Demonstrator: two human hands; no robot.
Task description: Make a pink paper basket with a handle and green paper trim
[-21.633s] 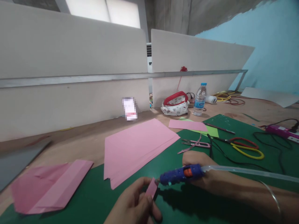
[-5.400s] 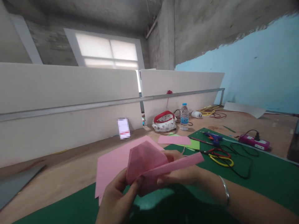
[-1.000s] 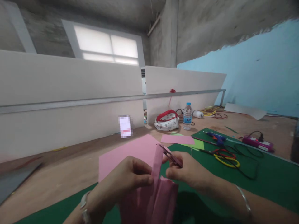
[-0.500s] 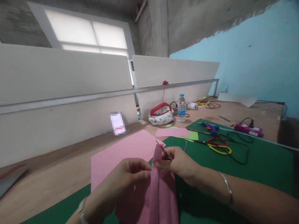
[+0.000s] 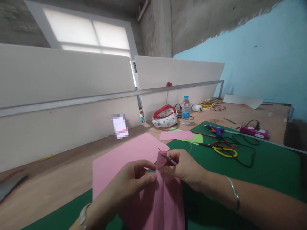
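Observation:
A folded pink paper (image 5: 158,198) stands upright in front of me, with a raised pleat along its middle. My left hand (image 5: 135,179) pinches the left side of this fold between thumb and fingers. On the other side, my right hand (image 5: 183,166) is closed near the top of the fold, its thumb pressed against the paper. A thin pointed metal tool (image 5: 169,158) sticks out from the right fingers across the fold's top end; its handle is hidden in the hand. Behind lies a large pink sheet (image 5: 120,158), flat.
On the green mat (image 5: 268,172) lie scissors with a yellow and red handle (image 5: 225,151), a blue glue gun (image 5: 216,129) and a black cord. Pink and green paper pieces (image 5: 176,135), a pouch (image 5: 165,117), a water bottle (image 5: 185,111) and a purple power strip (image 5: 254,131) stand farther back.
The pointed tool has turned flatter and dipped slightly across the fold's top end. My left fingers have shifted slightly up and right along the fold.

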